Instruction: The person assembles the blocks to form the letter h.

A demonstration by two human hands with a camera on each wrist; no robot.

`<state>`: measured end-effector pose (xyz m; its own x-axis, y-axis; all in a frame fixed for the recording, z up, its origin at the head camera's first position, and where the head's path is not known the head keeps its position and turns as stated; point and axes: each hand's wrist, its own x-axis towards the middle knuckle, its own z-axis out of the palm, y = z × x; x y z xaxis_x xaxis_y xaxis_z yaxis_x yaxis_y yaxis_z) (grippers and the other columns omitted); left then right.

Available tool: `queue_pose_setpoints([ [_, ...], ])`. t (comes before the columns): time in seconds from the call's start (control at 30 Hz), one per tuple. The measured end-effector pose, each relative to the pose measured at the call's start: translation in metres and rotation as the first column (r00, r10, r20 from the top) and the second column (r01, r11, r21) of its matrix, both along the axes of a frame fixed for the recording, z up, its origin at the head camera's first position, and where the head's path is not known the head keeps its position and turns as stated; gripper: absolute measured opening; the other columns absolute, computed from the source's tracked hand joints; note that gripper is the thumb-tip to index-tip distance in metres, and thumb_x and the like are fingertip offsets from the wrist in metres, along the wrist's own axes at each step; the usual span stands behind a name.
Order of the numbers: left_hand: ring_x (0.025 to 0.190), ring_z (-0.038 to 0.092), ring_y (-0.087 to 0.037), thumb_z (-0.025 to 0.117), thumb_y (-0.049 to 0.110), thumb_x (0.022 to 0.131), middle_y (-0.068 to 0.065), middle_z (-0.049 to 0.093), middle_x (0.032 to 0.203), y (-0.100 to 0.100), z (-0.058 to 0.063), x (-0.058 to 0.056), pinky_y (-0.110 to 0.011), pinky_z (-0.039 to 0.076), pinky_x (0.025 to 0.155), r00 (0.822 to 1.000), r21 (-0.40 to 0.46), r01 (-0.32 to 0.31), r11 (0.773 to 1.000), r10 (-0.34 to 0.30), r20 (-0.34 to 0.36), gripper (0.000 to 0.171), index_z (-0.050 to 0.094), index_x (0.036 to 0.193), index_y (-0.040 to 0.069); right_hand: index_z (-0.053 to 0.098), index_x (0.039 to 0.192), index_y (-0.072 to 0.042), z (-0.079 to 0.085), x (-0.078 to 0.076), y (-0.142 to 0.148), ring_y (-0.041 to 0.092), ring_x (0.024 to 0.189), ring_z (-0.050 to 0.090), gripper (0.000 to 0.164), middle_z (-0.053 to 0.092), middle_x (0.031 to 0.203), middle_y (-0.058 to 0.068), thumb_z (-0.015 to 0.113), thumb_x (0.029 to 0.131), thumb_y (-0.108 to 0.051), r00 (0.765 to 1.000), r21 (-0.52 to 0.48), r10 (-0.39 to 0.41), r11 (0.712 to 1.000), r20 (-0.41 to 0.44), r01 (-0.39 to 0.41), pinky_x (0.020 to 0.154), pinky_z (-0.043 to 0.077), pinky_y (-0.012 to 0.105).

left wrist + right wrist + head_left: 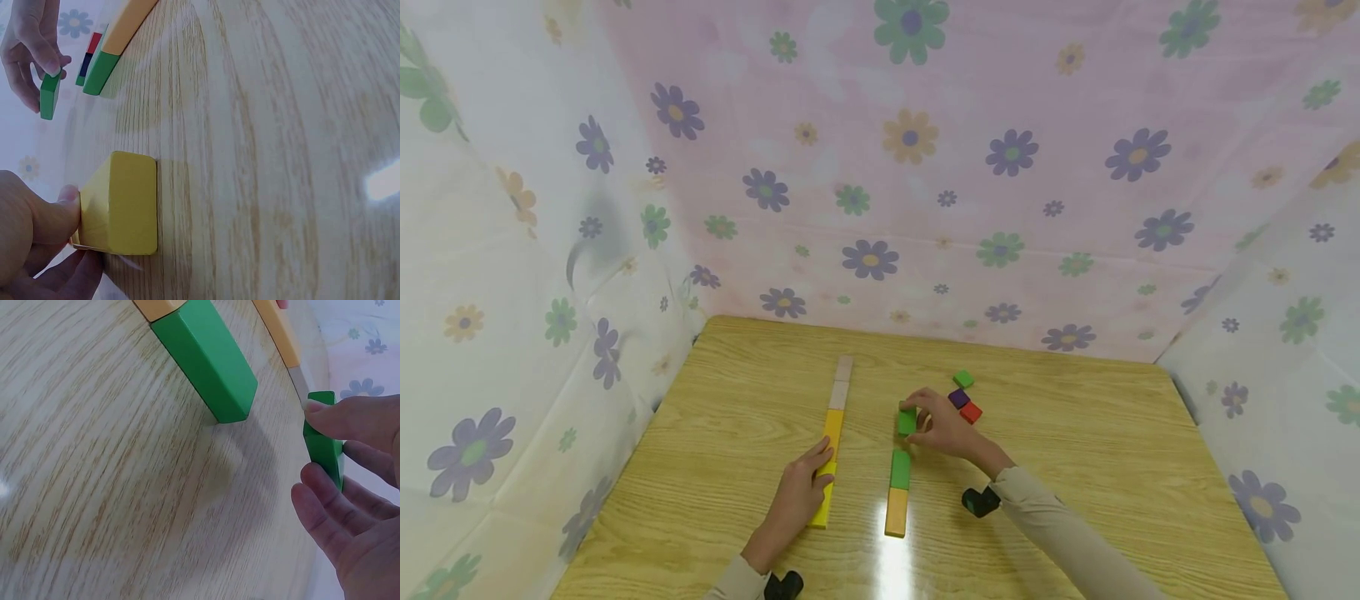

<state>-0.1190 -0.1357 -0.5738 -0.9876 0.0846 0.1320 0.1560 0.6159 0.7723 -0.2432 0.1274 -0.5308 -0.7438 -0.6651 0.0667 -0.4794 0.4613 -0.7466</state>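
Observation:
My left hand [796, 493] pinches the sides of a yellow block [132, 203], which lies flat on the table. That block is the near end of a straight row, followed by an orange-yellow block [834, 432] and two pale blocks [842, 382]. Between thumb and fingers my right hand [949, 429] holds a green block [324, 447] clear of the tabletop. Nearer to me, a second green block [899, 469] lies end to end with an orange block [896, 512], making a shorter row right of the first.
Beyond my right hand lie a small green block [963, 379], a dark purple block [958, 398] and a red block [971, 412], close together. Flowered cloth [940, 225] surrounds the wood-grain table [1075, 433] at the back and both sides. Black devices [981, 502] sit at both wrists.

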Motion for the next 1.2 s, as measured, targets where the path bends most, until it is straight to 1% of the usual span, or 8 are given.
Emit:
queue_pose_setpoints([
  [0.2,0.122,0.049,-0.035,0.067,-0.005,0.083,-0.018,0.047,0.139,0.000,-0.001,0.000,-0.039,0.049,0.090,1.000,0.000,-0.003,1.000,0.003,-0.009,0.043,0.056,0.124,-0.011,0.060,0.118,0.004,-0.001,0.002,-0.004,0.019,0.077,0.060,0.044,0.051,0.117,0.011,0.077,0.078,-0.005,1.000,-0.014,-0.006,1.000,-0.015,0.006,0.065,0.054,0.023],
  [0.37,0.123,0.048,-0.035,0.067,-0.005,0.084,-0.018,0.047,0.139,0.000,-0.001,-0.001,-0.039,0.049,0.091,1.000,-0.002,-0.004,1.000,0.004,-0.008,0.042,0.056,0.124,-0.011,0.058,0.119,0.007,-0.002,0.004,-0.010,0.022,0.078,0.060,0.044,0.050,0.114,0.015,0.075,0.079,-0.003,1.000,-0.066,-0.020,0.998,0.024,0.021,0.067,0.055,0.023],
  [0.47,0.123,0.048,-0.035,0.067,-0.005,0.084,-0.018,0.047,0.139,0.000,-0.001,-0.001,-0.039,0.049,0.091,1.000,-0.005,-0.004,1.000,0.004,-0.009,0.042,0.056,0.124,-0.010,0.058,0.117,0.008,-0.003,0.004,-0.015,0.023,0.077,0.060,0.045,0.050,0.111,0.016,0.077,0.078,-0.004,0.998,-0.078,-0.055,0.995,0.024,0.057,0.067,0.055,0.022],
  [0.63,0.122,0.048,-0.035,0.067,-0.005,0.083,-0.018,0.047,0.139,0.001,-0.001,-0.001,-0.039,0.049,0.091,1.000,-0.008,-0.001,1.000,0.001,-0.010,0.042,0.056,0.124,-0.011,0.060,0.114,0.007,-0.006,0.005,-0.024,0.017,0.070,0.059,0.047,0.049,0.103,0.014,0.081,0.075,-0.009,0.992,-0.071,-0.122,0.990,0.008,0.122,0.063,0.054,0.021],
  [0.8,0.122,0.049,-0.036,0.067,-0.006,0.083,-0.019,0.047,0.138,0.001,-0.001,-0.001,-0.039,0.049,0.090,1.000,-0.003,0.000,1.000,0.000,-0.010,0.042,0.056,0.124,-0.011,0.060,0.113,0.006,-0.009,0.005,-0.032,0.014,0.065,0.059,0.048,0.048,0.095,0.012,0.082,0.074,-0.012,0.987,-0.074,-0.163,0.984,0.018,0.163,0.059,0.053,0.020],
  [0.93,0.122,0.049,-0.036,0.067,-0.006,0.083,-0.019,0.047,0.138,0.001,0.000,-0.001,-0.039,0.049,0.090,1.000,-0.005,0.000,1.000,0.000,-0.008,0.042,0.056,0.124,-0.011,0.061,0.112,0.004,-0.011,0.006,-0.038,0.012,0.064,0.057,0.048,0.048,0.094,0.010,0.083,0.074,-0.015,0.981,-0.063,-0.196,0.978,0.013,0.196,0.059,0.052,0.020],
  [1.2,0.122,0.049,-0.035,0.067,-0.005,0.083,-0.018,0.048,0.138,0.001,-0.002,-0.001,-0.039,0.049,0.091,1.000,-0.014,-0.005,1.000,0.005,-0.013,0.042,0.057,0.124,-0.011,0.062,0.108,0.001,-0.011,0.007,-0.052,0.012,0.065,0.056,0.043,0.045,0.091,0.010,0.083,0.074,-0.016,0.967,-0.052,-0.255,0.965,0.008,0.255,0.060,0.052,0.019],
])
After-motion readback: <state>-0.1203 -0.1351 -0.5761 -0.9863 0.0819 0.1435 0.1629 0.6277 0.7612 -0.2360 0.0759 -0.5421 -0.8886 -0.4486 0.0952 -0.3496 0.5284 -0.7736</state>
